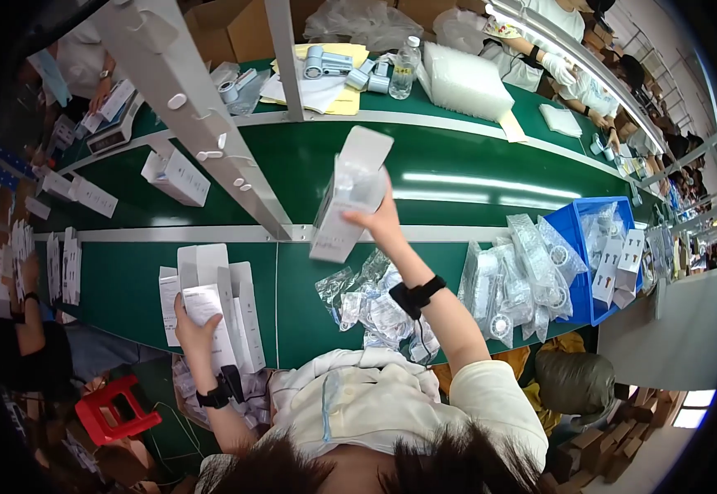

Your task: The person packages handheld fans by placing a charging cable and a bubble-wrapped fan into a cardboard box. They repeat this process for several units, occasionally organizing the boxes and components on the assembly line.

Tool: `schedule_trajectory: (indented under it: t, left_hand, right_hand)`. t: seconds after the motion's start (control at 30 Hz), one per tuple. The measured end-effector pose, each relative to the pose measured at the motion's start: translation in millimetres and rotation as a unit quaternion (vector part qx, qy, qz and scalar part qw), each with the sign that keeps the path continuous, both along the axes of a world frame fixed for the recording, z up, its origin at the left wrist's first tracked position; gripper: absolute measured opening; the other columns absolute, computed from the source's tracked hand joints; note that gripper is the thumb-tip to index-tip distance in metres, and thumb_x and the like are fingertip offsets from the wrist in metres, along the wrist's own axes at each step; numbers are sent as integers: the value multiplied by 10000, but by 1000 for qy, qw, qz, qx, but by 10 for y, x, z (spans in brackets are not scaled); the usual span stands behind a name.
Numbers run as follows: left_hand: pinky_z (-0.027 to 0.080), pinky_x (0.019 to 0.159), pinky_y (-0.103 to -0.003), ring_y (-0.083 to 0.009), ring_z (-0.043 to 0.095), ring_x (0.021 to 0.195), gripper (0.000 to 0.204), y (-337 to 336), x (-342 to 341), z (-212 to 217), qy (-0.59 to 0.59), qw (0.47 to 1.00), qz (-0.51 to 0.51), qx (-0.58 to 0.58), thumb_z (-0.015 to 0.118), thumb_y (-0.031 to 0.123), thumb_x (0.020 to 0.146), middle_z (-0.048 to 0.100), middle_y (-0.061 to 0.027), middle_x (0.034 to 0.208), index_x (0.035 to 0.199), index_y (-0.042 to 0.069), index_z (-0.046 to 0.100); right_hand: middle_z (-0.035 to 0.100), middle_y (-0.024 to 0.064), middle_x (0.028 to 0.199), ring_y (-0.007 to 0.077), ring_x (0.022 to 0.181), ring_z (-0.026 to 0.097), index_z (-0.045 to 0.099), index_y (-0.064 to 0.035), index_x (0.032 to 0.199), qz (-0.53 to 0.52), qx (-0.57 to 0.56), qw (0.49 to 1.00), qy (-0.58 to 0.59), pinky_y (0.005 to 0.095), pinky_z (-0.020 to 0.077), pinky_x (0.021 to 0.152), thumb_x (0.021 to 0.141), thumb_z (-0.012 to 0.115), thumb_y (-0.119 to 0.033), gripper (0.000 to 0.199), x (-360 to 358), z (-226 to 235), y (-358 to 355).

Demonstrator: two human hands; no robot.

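Note:
My right hand [380, 221] is raised over the metal rail, its fingers wrapped round a white carton [338, 235]. The carton tilts, its top flap stands up, and clear plastic shows at its mouth. Lower left, my left hand [196, 331] is closed on a white printed leaflet [203, 303], held against open white cartons [245, 305] that stand side by side on the green table. Between my arms lies a heap of small clear plastic bags [379, 309] with white parts in them. My right forearm passes just beside this heap.
Bubble-wrapped devices [523, 276] are piled at right, beside a blue bin [571, 284] holding cartons and bags. A metal post [210, 123] rises left of centre. Another white carton [179, 177] stands behind the rail. A water bottle [405, 67] stands at the back. Other people work around.

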State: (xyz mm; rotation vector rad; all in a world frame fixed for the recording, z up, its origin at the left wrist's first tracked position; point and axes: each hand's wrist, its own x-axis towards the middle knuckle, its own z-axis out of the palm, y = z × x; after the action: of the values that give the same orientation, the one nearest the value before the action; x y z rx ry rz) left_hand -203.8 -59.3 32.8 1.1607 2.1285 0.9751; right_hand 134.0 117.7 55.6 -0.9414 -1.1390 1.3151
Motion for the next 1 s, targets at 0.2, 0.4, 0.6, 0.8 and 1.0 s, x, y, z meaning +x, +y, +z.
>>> schedule_trajectory:
  t: [0.2,0.4,0.6,0.8,1.0]
  left_hand:
    - [390,886,-309,-249,481,1053,830,-75,772,685,32,992,-113,43,764,46,502,480,-165,1139,1229,23,365]
    - [365,924,-333,-260,453,1081,932,163,1359,309,-270,928,-242,83,785,106,531,431,-134,1160,1291,40,251]
    - [314,973,-377,-258,356,1169,983,450,1572,-54,-402,858,-234,218,742,76,583,334,-145,1232,1329,77,102]
    - [336,957,-396,-300,317,1199,854,616,1583,-220,-107,898,-328,274,721,25,568,288,-141,1208,1278,139,260]
    - [384,921,-401,-334,369,1160,804,616,1607,-83,-71,882,-385,263,711,2,574,301,-154,1236,1250,145,301]
  right_hand:
    - [334,175,1290,295,1146,389,124,-45,1359,-257,145,906,-305,382,334,958,520,793,-88,1074,776,-202,959]
    - [466,221,1119,358,1011,488,251,-7,1294,-257,58,704,-660,410,436,824,623,746,-251,868,1235,-159,357]
    - [581,188,933,336,827,597,236,-82,1342,-93,-340,532,-770,439,492,634,710,660,-319,798,1868,-299,-1264]
    - [506,228,931,350,812,542,112,-144,1382,-283,-201,458,-818,444,473,671,647,675,-193,928,1885,-961,-1704]
    - [475,207,991,351,835,517,228,-109,1348,-350,-185,647,-652,397,442,756,677,593,-88,764,1896,-1021,-1724]
